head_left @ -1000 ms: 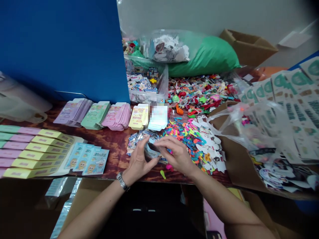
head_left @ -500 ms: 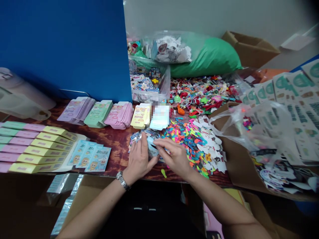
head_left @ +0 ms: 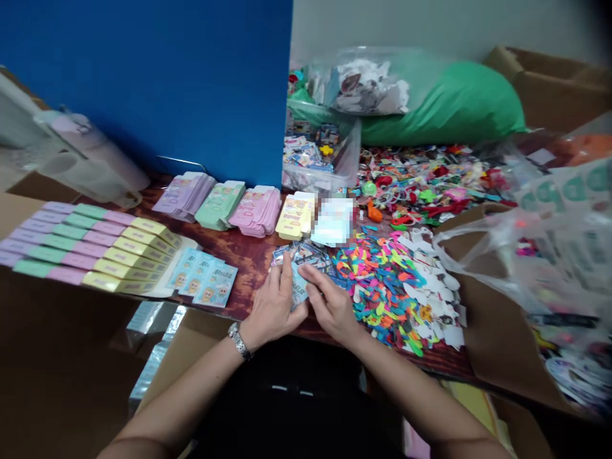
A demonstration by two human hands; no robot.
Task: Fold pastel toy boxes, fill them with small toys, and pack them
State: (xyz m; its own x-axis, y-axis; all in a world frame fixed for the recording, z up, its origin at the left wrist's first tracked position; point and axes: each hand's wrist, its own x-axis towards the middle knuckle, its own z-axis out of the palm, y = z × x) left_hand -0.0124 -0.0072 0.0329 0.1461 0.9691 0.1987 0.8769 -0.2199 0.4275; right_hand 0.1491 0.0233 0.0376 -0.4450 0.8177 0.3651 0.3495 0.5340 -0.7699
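Left hand (head_left: 273, 305) and right hand (head_left: 331, 310) close together, both pinching a pale blue packet (head_left: 299, 290) held between them, just above the bench (head_left: 253, 268). Printed cards (head_left: 301, 254) lie just beyond the hands; bright cut-out shapes (head_left: 382, 287) sit beside the right. Wristwatch (head_left: 238, 340) on left wrist.

Tall blue partition panel (head_left: 143, 83), pale grey wall behind (head_left: 406, 25), dark reddish wood-grain tabletop (head_left: 253, 268), open cardboard box far right (head_left: 549, 89), dim indoor light
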